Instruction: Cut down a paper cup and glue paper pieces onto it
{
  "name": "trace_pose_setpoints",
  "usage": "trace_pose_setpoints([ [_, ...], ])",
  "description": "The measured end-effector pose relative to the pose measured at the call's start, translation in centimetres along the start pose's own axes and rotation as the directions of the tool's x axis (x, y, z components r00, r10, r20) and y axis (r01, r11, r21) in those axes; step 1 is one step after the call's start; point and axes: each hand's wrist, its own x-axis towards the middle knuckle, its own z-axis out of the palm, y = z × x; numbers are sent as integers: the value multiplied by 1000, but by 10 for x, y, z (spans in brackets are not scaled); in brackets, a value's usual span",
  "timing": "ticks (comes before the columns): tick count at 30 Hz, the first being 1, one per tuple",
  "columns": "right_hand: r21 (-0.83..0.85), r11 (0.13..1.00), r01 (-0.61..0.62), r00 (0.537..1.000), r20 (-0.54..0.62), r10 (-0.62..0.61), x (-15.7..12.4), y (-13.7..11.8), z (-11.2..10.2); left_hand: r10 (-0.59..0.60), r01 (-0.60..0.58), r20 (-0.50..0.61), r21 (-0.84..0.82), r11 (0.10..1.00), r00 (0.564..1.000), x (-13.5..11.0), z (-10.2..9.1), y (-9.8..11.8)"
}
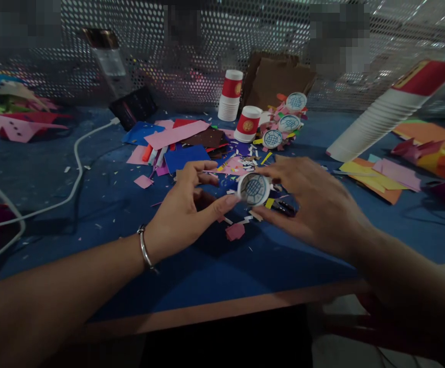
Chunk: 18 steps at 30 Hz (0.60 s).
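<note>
A white-rimmed round piece with a blue grid drawn on it (253, 189), like the base of a paper cup, is between my hands above the table. My right hand (314, 204) grips it from the right, thumb below and fingers above. My left hand (186, 209), wearing a silver bracelet, is open with fingers curved apart. Its thumb tip is at the piece's left edge; whether it touches, I cannot tell. Below lie paper scraps (235, 231) and a small black object (283, 207), partly hidden by my right hand. Similar grid-marked rounds (273, 139) stand behind in a colourful paper cluster.
A stack of red-and-white paper cups (230, 97) and a single cup (248, 124) stand behind. A long cup stack (383, 117) leans at right. Coloured paper (186, 157), a phone (133, 108), a white cable (77, 158) and a bottle (109, 61) lie around a perforated metal screen (191, 61).
</note>
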Motion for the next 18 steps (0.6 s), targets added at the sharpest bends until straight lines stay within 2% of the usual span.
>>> trace_pose_setpoints([
  [3, -57, 994, -89, 996, -24, 88, 4, 34, -11, 27, -28, -64, -2, 1000, 998, 2, -1, -2],
  [5, -123, 967, -224, 974, 6, 226, 8, 63, -16, 18, -17, -50, 19, 1000, 999, 3, -2, -3],
  [8, -169, 872, -459, 884, 9, 467, 16, 111, -20, -14, 13, 8, 52, 999, 1000, 3, -3, -4],
  [10, -208, 780, -591, 796, 6, 605, 23, 140, -20, -25, 22, 43, 65, 998, 999, 2, -3, -3],
  [11, -233, 742, -629, 761, 14, 649, 28, 153, -20, -25, 22, 51, 69, 997, 998, 2, -2, -2],
  [12, -262, 696, -668, 727, -31, 686, 32, 165, -20, -25, 21, 53, 71, 997, 998, 2, -2, -1],
  [15, -259, 635, -728, 666, -46, 745, 47, 187, -19, -25, 22, 37, 75, 997, 999, 3, -3, -2],
  [18, -274, 621, -734, 651, -24, 759, 59, 197, -16, -13, 11, 16, 90, 996, 1000, 3, -4, -4],
])
